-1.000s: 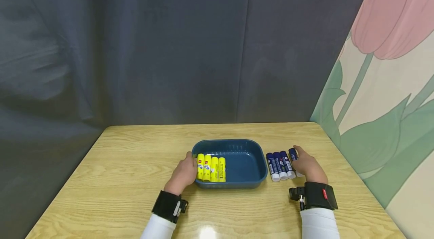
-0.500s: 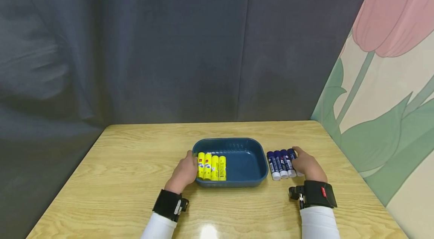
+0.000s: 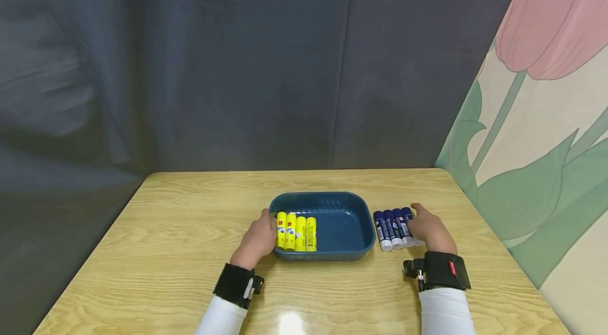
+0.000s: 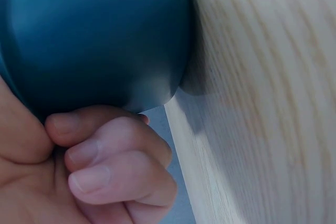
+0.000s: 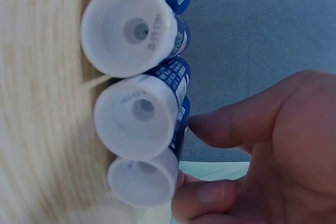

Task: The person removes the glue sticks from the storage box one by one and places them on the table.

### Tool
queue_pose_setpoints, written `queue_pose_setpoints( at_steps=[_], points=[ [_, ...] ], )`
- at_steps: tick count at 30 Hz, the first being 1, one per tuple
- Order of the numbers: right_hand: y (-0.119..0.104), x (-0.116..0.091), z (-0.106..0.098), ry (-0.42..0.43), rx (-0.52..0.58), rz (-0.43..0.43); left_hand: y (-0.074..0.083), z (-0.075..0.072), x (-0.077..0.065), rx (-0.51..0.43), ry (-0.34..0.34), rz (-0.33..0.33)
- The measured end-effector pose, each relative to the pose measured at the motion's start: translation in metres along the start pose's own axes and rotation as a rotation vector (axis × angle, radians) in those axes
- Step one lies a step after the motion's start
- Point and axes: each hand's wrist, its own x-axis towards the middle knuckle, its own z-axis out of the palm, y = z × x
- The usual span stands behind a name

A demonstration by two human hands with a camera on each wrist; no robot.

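A dark blue tray (image 3: 347, 224) sits mid-table, with several yellow glue sticks (image 3: 301, 233) lying side by side along its left end. My left hand (image 3: 258, 240) grips the tray's left end; in the left wrist view the curled fingers (image 4: 123, 156) press against its outer wall. Right of the tray, several dark blue glue sticks (image 3: 393, 229) with white bases lie in a row. My right hand (image 3: 431, 230) holds the rightmost blue glue stick (image 5: 143, 183). In the right wrist view the thumb (image 5: 226, 124) touches its blue barrel and the fingers are at its far side, partly hidden.
The light wood table (image 3: 157, 250) carries the tray and the glue sticks. A dark grey curtain (image 3: 247, 66) hangs behind its back edge, and a flower-painted wall (image 3: 537, 166) rises on the right. Both wrists wear black straps with small cameras.
My right hand has brought the rightmost blue glue stick left against the row, closing the gap beside it. My left hand has stayed on the tray.
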Motion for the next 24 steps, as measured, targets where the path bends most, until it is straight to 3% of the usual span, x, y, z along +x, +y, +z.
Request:
queue_pose_setpoints(
  at_steps=[10,17,24],
  points=[
    [-0.005,-0.004,-0.004,0.043,0.006,-0.018,-0.001,0.0,0.001,0.003,0.007,0.008],
    [-0.027,-0.008,0.0,0.133,-0.015,-0.167,-0.001,0.002,0.003,0.005,0.012,0.01],
    [-0.071,-0.019,0.028,0.181,-0.103,-0.306,0.003,0.006,0.007,0.027,0.012,0.013]
  ],
)
